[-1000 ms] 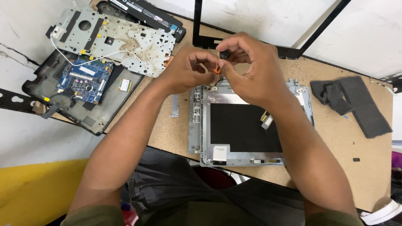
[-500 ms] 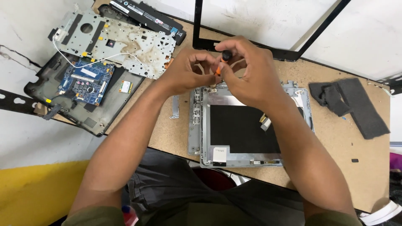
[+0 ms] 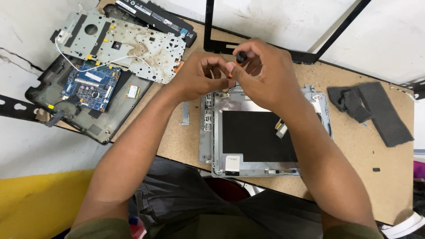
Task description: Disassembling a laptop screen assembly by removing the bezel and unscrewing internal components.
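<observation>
Both hands work a small screwdriver over the laptop lid's top edge.

The right hand point(image 3: 265, 71) pinches the black-capped screwdriver point(image 3: 239, 59) in closed fingers; the left hand point(image 3: 201, 77) curls its fingertips at the tip, above the grey laptop lid point(image 3: 261, 132) near the table's point(image 3: 349, 177) middle.

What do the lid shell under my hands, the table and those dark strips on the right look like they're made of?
Lid shell: silver-grey, matte, with moulded ribs and screw posts; probably plastic, maybe painted metal. Table: tan, speckled, unfinished; looks like pressed fibreboard. Strips: dark grey, soft-edged, dull; likely foam or felt.
</observation>
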